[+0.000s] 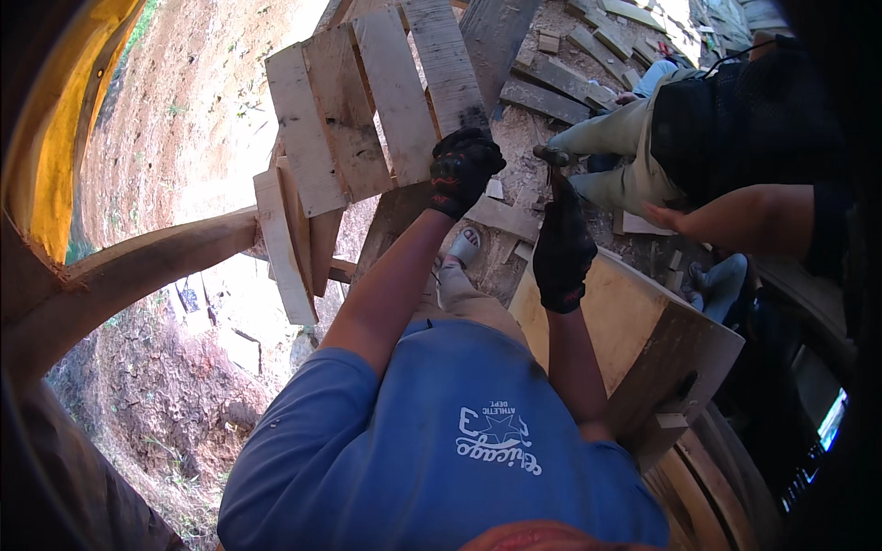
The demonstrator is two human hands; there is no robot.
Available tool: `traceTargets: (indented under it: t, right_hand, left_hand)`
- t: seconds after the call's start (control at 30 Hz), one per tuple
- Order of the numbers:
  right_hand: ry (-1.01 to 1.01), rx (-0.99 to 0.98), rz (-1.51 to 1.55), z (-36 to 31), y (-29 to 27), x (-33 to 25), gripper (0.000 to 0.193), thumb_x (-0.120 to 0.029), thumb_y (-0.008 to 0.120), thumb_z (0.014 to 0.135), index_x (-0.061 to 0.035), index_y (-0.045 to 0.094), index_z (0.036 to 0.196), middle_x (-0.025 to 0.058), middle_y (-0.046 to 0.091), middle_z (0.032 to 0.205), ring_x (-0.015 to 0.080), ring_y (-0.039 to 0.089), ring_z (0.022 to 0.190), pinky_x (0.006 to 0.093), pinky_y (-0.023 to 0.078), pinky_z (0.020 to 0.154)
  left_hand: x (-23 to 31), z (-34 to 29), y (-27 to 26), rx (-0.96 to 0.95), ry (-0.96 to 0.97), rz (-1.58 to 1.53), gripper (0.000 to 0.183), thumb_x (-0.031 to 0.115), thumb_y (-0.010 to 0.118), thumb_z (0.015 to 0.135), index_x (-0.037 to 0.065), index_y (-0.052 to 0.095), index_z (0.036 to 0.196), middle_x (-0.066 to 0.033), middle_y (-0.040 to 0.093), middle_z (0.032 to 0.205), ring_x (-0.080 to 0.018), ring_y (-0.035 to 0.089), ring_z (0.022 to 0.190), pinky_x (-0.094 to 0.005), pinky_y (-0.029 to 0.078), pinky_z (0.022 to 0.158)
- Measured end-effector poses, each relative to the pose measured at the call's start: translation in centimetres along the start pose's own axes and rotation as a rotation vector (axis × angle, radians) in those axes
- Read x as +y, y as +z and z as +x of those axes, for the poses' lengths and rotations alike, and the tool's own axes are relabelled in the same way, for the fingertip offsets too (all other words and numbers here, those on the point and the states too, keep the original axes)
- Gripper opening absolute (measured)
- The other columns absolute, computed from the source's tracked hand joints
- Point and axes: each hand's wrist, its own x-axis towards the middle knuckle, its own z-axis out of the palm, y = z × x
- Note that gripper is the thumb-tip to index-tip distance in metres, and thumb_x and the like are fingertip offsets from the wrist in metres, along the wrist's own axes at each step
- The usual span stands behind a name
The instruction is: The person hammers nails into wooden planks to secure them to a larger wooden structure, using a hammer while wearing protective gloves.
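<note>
Fingers (475,145) curled on crate (345,110), 4 stained slats (397,96)

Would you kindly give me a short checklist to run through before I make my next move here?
1. Left hand on the slatted wooden panel: ok, it is at the corner nearest the right hand.
2. Gloves on: ok, both hands wear dark ones.
3. Right hand's grip: cannot tell, its fingers and whatever is at their tips are too dark to make out.
4. Room at the right: probably not ok, a co-worker's bare hand is close to the right hand.
5. Footing: probably not ok, wood scraps lie around the shoe.
6. Protruding nails in the panel: cannot tell, too small to see.
</note>
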Motion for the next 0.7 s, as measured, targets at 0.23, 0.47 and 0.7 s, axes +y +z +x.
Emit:
traceTargets:
  t: [0.23,0.47,0.7]
  right_hand:
    - [0.336,-0.051,0.047,-4.4,-2.6,3.5,0.042,-0.005,0.065,0.106,-0.0064,0.067,0.148,0.0188,0.079,0.124,0.0315,0.078,0.099,0.0409,0.059,0.084]
    - [0.762,-0.141,0.283,-10.6,-4.2,4.8,0.041,-0.014,0.059,0.11,-0.0091,0.067,0.15,0.0115,0.08,0.109,0.0155,0.073,0.086,0.0333,0.057,0.077]
    - [0.859,-0.147,0.338,-14.6,-4.6,4.8,0.04,-0.017,0.06,0.11,-0.0079,0.069,0.147,0.0079,0.078,0.101,0.0134,0.069,0.083,0.0314,0.055,0.076]
  left_hand:
    - [2.8,2.0,-5.4,-0.057,-0.728,-0.712,0.02,0.006,0.073,0.099,-0.002,0.079,0.116,-0.0117,0.082,0.105,-0.0209,0.079,0.104,-0.0353,0.06,0.101]
    - [3.8,1.7,-9.1,-0.184,-0.67,-0.263,0.021,0.008,0.074,0.102,-0.002,0.078,0.119,-0.0114,0.082,0.101,-0.0164,0.078,0.103,-0.0322,0.059,0.092]
    - [4.1,0.0,-9.3,-0.289,-0.592,-0.33,0.027,0.013,0.081,0.096,0.003,0.082,0.122,-0.0101,0.083,0.114,-0.0169,0.077,0.108,-0.0341,0.059,0.096]
